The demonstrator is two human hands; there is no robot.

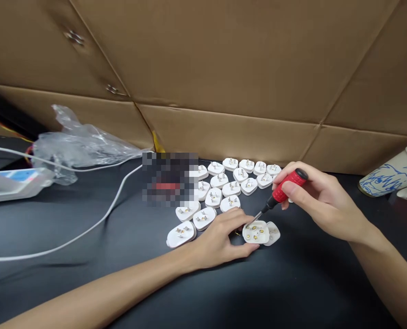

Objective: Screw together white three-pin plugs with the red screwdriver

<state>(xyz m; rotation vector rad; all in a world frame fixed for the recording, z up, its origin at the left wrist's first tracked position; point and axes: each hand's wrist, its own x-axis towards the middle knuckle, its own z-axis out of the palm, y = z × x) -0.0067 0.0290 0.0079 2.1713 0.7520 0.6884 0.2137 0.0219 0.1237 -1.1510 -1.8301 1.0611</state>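
My left hand (224, 233) grips a white plug housing (260, 236) by its left side, thumb at the near edge and fingers at the far edge. The housing lies with its inside up, and several brass screws or terminals show in it. A red and black screwdriver (281, 192) is held in my right hand (313, 196), tilted so its tip reaches the housing's upper left part. Whether the tip sits in a screw is too small to tell. A white plug cover (273, 233) lies against the housing's right side, partly hidden by it.
Several white plugs (205, 218), pins up, lie in rows beyond my left hand. A white cable (110, 208) curves across the black table (138, 288). Clear plastic bags (83, 141) lie at the left. A patterned cup (391, 173) rests at the right. Brown cardboard (224, 59) stands behind.
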